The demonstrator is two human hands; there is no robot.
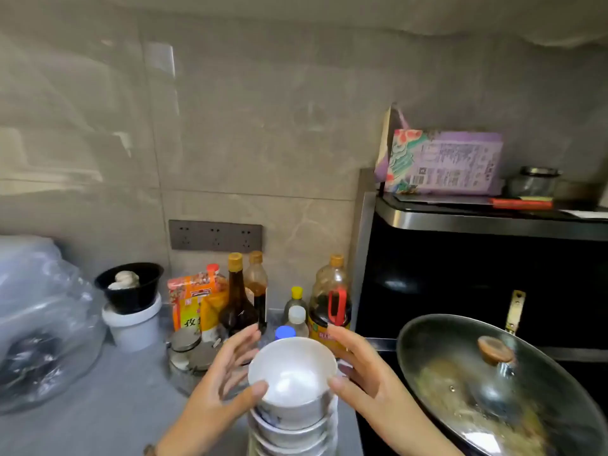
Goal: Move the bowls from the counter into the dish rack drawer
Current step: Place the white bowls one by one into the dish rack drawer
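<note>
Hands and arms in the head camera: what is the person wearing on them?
Both the left hand and the right hand are bare, with no gloves or rings visible. No sleeves reach the forearms. A dark band, partly cut off by the frame, sits at the left wrist.

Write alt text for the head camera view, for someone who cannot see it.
Two bare hands, left hand and right hand, cup the top of a stack of white bowls on a grey counter. Sauce bottles stand behind by the tiled wall; a lidded wok sits to the right.
</note>
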